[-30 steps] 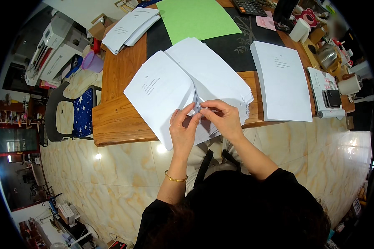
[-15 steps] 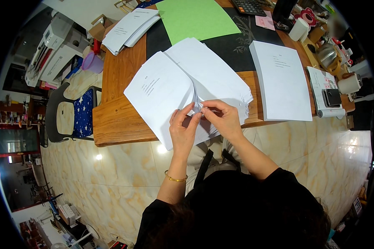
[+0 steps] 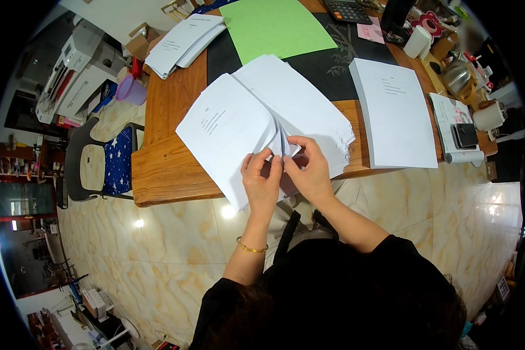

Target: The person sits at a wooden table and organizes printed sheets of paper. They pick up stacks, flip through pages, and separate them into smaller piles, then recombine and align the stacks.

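Observation:
White printed sheets (image 3: pixel 219 140) lie in a fanned heap near the front edge of the wooden desk, their near corners hanging over it. My left hand (image 3: pixel 261 178) pinches the raised corners of some sheets between thumb and fingers. Close against it, my right hand (image 3: pixel 309 172) is closed on the curled edges of the same sheets, thumb near the left thumb. Beside and behind them spreads another part of the heap, a stack of blank-looking paper (image 3: pixel 309 93) with uneven right edges. How many sheets each hand grips is hidden.
A neat paper stack (image 3: pixel 394 116) stands to the right, with a black box-like item (image 3: pixel 465 135) beyond it. Farther back are a green sheet (image 3: pixel 274 29), a smaller paper pile (image 3: pixel 184 44) and a calculator (image 3: pixel 347 10). A chair (image 3: pixel 79 157) is at the left.
My hands have shifted slightly downward. The right fingers have risen and bent over the curled sheet edges, and the raised corners have opened a little between the hands.

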The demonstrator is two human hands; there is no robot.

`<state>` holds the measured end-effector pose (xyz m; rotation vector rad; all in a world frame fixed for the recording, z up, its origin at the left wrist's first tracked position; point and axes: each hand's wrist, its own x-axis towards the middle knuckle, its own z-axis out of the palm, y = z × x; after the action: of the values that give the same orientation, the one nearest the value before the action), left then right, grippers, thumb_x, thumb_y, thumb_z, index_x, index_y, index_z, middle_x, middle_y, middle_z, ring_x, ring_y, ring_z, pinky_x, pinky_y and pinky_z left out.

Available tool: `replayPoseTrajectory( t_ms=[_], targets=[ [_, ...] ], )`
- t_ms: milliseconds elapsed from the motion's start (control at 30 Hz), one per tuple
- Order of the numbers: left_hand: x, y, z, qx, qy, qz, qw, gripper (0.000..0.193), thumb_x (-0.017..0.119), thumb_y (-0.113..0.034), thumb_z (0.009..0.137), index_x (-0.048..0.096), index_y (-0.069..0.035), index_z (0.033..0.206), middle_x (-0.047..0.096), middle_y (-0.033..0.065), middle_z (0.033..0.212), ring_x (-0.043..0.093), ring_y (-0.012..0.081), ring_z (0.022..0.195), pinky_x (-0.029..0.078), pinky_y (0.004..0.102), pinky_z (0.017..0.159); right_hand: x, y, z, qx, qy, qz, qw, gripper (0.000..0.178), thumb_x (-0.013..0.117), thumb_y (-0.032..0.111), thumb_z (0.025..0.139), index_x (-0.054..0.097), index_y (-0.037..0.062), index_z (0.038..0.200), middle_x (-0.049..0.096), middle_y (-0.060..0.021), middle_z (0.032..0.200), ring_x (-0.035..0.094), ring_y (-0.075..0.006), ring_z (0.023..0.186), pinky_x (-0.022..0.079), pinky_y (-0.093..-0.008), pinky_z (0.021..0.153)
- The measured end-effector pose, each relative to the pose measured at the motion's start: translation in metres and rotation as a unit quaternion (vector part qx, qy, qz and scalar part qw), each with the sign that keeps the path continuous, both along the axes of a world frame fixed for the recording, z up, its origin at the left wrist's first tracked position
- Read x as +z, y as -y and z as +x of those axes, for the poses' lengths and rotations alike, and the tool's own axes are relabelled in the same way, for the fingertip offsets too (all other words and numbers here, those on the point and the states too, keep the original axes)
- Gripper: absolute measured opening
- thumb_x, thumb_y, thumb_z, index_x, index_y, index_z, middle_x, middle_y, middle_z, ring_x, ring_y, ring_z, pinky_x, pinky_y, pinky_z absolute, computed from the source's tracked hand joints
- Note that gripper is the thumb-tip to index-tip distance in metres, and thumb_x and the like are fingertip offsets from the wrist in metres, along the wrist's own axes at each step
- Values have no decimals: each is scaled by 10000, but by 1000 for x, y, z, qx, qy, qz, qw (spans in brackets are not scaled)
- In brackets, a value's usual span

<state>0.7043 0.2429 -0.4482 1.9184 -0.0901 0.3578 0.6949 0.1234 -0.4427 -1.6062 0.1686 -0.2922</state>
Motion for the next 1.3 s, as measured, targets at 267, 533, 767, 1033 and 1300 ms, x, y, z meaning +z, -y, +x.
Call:
replayPoseTrajectory(
  t_ms=[267,533,767,1033,1300],
  targets=[
    [7,3,-5,27,-52,-46,997,295,676,-122,900,689,-88,1193,689,55,884,600,208,845,383,420,1081,5,2,6,-11,-31,113,993,234,654,37,922,641,9,1154,696,-58,932,628,-73,780,518,-233,695],
    [2,-4,-3,-32,22,42,998,289,673,-115,920,693,-93,1207,712,12,918,627,147,806,328,426,1122,17,0,7,31,-25,139,989,279,713,55,896,648,10,1164,728,-74,946,658,-93,836,543,-241,748],
    [0,-5,-4,-25,21,20,999,325,727,-145,900,693,-63,1213,700,37,751,636,135,762,313,427,1141,9,5,9,44,-16,103,994,263,733,43,863,666,3,1114,737,-95,998,684,-121,878,552,-259,776],
    [2,-4,-3,-24,18,8,1000,325,732,-143,898,697,-53,1208,697,32,753,633,126,756,310,419,1141,6,8,10,60,-15,104,993,225,729,44,864,678,3,1080,735,-84,1009,692,-128,913,556,-260,782],
    [2,-5,-2,-25,11,6,1000,323,728,-148,902,696,-47,1207,690,31,746,632,126,758,302,417,1145,8,9,9,61,-22,91,994,203,719,41,875,684,13,1073,734,-64,1012,691,-120,937,549,-252,779]
  ],
)
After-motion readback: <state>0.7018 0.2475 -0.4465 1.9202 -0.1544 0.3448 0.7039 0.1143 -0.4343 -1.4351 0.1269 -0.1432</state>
